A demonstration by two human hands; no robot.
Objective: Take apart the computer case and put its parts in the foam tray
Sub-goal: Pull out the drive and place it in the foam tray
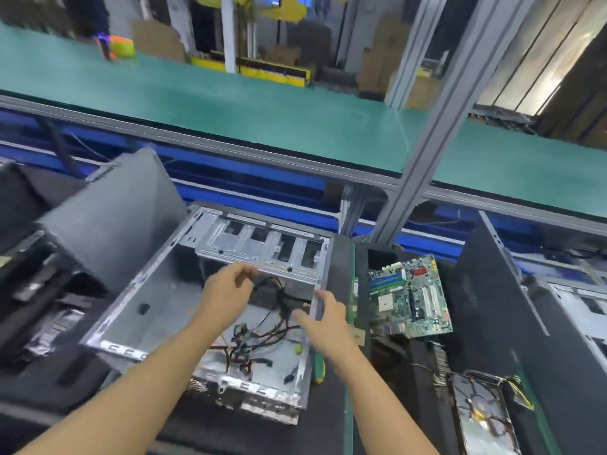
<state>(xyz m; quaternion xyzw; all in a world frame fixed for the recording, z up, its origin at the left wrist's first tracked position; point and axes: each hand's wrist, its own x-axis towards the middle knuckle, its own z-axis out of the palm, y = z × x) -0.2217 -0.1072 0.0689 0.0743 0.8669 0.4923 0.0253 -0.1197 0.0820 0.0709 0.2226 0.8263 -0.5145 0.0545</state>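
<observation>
Both hands are in over the case [157, 310], which lies open on its side in the middle of the counter [328, 418], open face up. It's mostly bare metal inside, with the drive cage [262, 244] across the far end and a loose tangle of black cables [262, 336] sprawled over the floor of it.

The left hand [230, 287] is up by the cage with its grip closed: fingers curled round a strand of those cables, right where they rise toward the cage. The picture is blurred there, so which strand it has, I can't tell.

The right hand [323, 315] hovers at the case's right wall with its grip apart, fingers straight and spread, fingertips pointing in toward the cables. It holds nothing.

Just right of the case sits the foam tray [391, 356], dark foam, and the motherboard [410, 297] lies in it, tilted, green face up. Nearer in that tray is a boxy metal part with a fan grille and yellow wires [483, 415].

A screwdriver [318, 369] with a green and yellow handle lies against the case's right side. On the left a grey panel [115, 218] stands tilted beside the case. A green shelf [262, 119] runs above it all.
</observation>
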